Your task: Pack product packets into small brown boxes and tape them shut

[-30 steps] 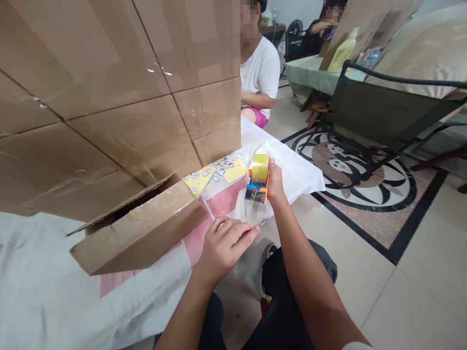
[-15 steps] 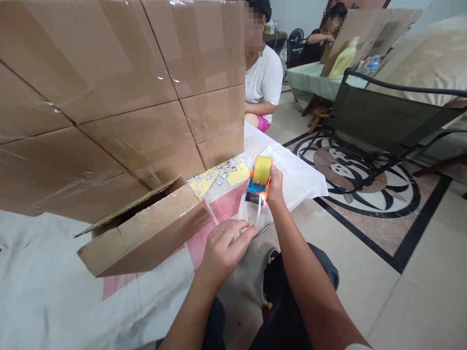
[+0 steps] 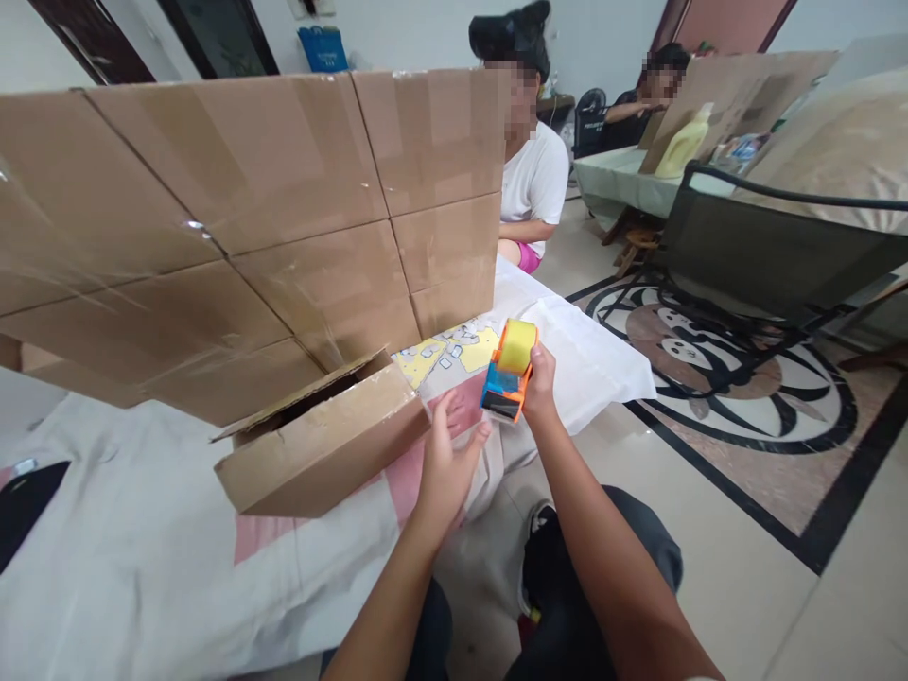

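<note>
While a flat black item [image 3: 28, 515] lay at the far left edge of the cloth-covered tabletop [image 3: 134, 577], a wall of stacked brown cardboard boxes [image 3: 305, 170] with clear tape over its seams stood along the rear. In front of this stack, a narrow brown cardboard box [image 3: 319, 440] lay on the tabletop, a flap raised along its upper rear edge and a dark gap beneath the flap.

To the right of the narrow box, the left hand [image 3: 448, 463] was positioned with fingers apart, thumb just below the dispenser's front edge; contact with the tape could not be determined. The orange-and-blue plastic tape dispenser [image 3: 505, 383], fitted with a yellow tape roll [image 3: 518, 347], was above the tabletop near its right-hand corner. The right hand [image 3: 542, 383] had its fingers clamped on the orange side of the dispenser.

Beyond the stack sat a person in a white shirt [image 3: 543, 180]. Farther right were a pale yellow bottle [image 3: 685, 147] and a dark grey-green fabric chair [image 3: 773, 251].
</note>
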Tool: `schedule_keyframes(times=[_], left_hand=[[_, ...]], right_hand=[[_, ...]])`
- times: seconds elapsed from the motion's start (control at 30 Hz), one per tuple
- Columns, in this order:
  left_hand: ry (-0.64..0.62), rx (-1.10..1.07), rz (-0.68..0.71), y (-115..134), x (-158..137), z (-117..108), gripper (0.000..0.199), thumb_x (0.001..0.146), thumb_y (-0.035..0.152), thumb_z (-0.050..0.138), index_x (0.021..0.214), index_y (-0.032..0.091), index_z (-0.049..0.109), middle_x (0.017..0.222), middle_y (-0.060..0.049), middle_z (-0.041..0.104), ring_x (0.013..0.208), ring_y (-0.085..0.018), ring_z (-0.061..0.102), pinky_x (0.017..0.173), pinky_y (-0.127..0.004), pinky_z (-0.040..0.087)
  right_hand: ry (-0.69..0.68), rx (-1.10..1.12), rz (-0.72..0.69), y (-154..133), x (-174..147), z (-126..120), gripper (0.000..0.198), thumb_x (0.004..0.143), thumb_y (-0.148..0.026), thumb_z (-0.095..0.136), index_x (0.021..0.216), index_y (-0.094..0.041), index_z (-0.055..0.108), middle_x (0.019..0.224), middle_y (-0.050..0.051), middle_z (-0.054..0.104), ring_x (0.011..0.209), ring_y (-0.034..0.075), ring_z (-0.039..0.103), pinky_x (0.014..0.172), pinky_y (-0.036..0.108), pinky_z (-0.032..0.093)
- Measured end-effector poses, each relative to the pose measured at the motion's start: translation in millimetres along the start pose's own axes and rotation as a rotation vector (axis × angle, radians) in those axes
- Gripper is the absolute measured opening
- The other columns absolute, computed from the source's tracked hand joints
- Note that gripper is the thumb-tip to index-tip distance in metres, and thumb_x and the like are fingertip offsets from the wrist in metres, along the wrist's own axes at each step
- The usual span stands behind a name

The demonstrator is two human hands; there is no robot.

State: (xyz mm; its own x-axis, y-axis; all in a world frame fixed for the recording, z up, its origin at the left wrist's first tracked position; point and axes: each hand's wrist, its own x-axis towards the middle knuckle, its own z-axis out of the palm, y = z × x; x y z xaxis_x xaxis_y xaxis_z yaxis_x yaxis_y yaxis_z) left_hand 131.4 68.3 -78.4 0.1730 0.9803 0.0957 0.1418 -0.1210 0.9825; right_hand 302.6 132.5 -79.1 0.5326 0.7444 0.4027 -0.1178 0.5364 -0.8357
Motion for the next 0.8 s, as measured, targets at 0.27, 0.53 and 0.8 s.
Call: schedule_keyframes(times=[0.27,0.53,0.8], left_hand=[[-0.097,-0.213,-0.184,-2.7,3.3,7.5,0.056,0.083,0.029,0.074,0.134,0.021,0.053,0.095,-0.005,0.075,0.094,-0.021,0.072,0.089,-0.034,0.054],[-0.113,-0.264,-0.105,3.1,3.3,0.2,0.045,0.086,0.024,0.071,0.128,0.023,0.057,0.073,0.003,0.072,0.077,-0.014,0.073,0.081,-0.025,0.053],[-0.077,-0.271,-0.233,17.3,0.3,-6.6,0.05,0.084,0.031,0.074,0.13,0.024,0.055,0.066,0.005,0.067,0.05,-0.009,0.057,0.049,-0.018,0.046]], right_hand=[[0.021,-0.007,0.07,2.9,-16.2,15.3,0.043,0.087,-0.062,0.058,0.076,-0.02,0.058,0.067,-0.002,0.053,0.06,0.013,0.052,0.059,0.026,0.049],[0.051,-0.013,0.111,11.1,-10.7,18.9,0.048,0.088,-0.067,0.056,0.077,-0.02,0.056,0.065,-0.003,0.053,0.058,0.013,0.057,0.059,0.026,0.051],[-0.058,-0.108,0.025,13.6,-3.8,12.4,0.045,0.09,-0.063,0.057,0.077,-0.02,0.058,0.068,-0.002,0.054,0.061,0.013,0.056,0.058,0.025,0.05]])
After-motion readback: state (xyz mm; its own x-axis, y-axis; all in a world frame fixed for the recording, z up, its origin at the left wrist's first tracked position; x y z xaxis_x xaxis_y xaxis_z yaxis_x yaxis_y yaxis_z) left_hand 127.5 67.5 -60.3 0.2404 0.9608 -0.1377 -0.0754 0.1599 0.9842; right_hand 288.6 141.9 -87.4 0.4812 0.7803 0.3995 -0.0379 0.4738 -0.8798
